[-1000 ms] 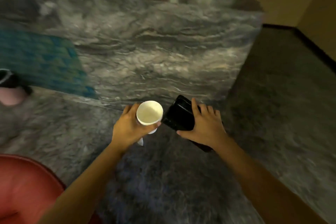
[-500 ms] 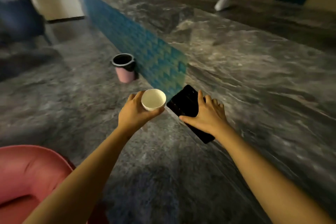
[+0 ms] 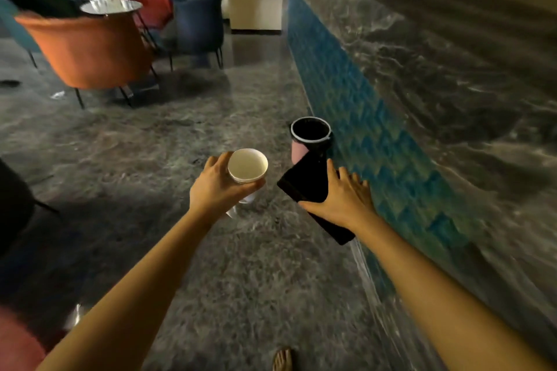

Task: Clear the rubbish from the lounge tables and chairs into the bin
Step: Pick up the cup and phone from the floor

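Hands still loaded: left hand (image 3: 215, 190) round paper cup (image 3: 247, 165), right hand (image 3: 343, 202) clasping black tray (image 3: 304, 181), bin (image 3: 297, 151) now nearer.

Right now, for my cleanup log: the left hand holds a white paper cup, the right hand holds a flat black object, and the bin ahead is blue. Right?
Not quite: the head view shows the bin is pink with a black liner, not blue. The left hand does hold the white paper cup, the right hand the flat black object.
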{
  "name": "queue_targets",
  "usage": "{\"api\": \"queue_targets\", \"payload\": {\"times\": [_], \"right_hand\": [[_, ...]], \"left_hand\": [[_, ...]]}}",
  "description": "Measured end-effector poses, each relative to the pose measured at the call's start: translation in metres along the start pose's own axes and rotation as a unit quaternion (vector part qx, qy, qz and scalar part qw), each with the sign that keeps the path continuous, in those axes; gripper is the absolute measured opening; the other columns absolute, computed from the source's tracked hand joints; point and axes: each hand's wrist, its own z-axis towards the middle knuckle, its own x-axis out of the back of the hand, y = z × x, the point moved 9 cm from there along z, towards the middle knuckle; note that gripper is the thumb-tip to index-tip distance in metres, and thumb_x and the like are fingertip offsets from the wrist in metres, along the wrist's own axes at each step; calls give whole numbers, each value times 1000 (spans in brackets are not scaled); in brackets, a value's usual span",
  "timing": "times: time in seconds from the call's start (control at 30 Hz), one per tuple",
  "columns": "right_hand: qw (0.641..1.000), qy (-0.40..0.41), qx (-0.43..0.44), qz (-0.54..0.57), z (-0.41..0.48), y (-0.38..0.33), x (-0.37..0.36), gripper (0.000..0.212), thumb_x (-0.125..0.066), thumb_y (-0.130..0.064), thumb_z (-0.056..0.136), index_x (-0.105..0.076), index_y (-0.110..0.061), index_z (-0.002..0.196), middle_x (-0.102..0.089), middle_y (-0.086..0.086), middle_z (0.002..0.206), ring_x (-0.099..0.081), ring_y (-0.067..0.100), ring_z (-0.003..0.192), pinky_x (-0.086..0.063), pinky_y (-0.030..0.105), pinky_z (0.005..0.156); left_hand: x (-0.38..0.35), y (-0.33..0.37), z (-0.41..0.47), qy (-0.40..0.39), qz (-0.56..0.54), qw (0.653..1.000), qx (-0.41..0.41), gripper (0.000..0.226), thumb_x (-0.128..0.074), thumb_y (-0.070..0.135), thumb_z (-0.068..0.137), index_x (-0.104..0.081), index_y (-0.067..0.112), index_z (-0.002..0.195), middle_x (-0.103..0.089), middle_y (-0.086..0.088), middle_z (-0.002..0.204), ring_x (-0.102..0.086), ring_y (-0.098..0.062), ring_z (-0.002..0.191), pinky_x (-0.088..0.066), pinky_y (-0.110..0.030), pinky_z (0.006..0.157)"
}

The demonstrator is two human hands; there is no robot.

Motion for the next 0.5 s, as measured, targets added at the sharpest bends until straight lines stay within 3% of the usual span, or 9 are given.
{"api": "queue_targets", "payload": {"times": [0.23,0.5], "right_hand": [[999,-7,-31,8,210,48,9,115,-57,-77,62,-1,-22,145,-23,12,148,-27,36,131,-23,52,103],[991,18,-111,77,472,130,-18,115,-64,-72,59,-9,-18,144,-27,15,145,-29,38,130,-23,52,104]], "left_hand": [[-62,20,210,-15,5,1000,-14,69,-72,64,58,-50,34,117,-53,8,110,-56,-12,95,-49,-34,77],[-187,26,464,-61,34,997,-42,71,-71,66,58,-48,36,119,-52,8,117,-55,-12,99,-48,-33,77]]}}
